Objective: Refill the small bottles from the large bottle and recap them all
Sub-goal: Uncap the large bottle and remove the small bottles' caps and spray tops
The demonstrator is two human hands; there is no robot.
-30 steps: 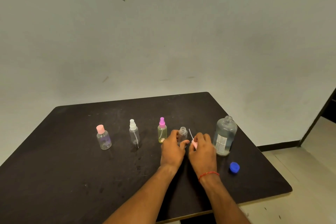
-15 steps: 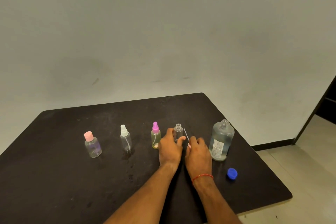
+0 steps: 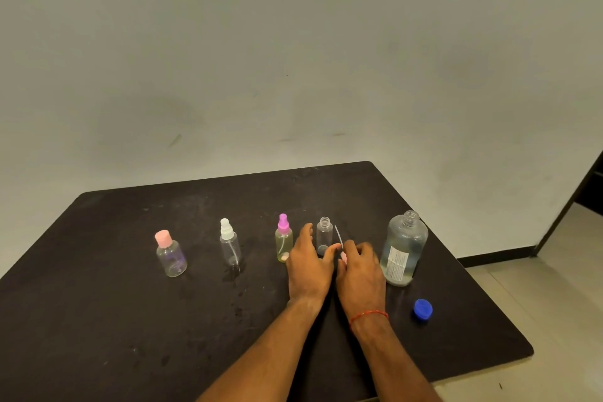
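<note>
My left hand [image 3: 310,268] lies low over the flat black table [image 3: 130,320] with its fingers loose and spread. My pointer finger stands just beside the small clear plastic bottle with no top [image 3: 324,233], on its 9 o'clock side. My thumb is down by the bottle's bottom, at its 5 o'clock. I cannot tell if the thumb really touches it. The bottle stands up straight at 12 o'clock from this hand.

My right hand [image 3: 360,271] is just beside my left, at its 3 o'clock. Its fingers are curled and a bit blurry. They pinch a pink spray top with a thin white tube [image 3: 343,257]. The tube pokes up close beside the open bottle, not in it. A thin red thread [image 3: 368,315] goes round that wrist.

At 2 o'clock from my right hand stands the big clear plastic bottle with a white label [image 3: 404,248]. It has no top on and some clear liquid inside. A round blue plastic cap [image 3: 423,309] lies at its 5 o'clock.

At 9 o'clock from my left hand, three capped bottles stand in a row: the yellowish bottle with a purple spray top [image 3: 284,243], the clear bottle with a white spray top [image 3: 230,248], and farthest, the short round bottle with a pink cap [image 3: 171,254].
</note>
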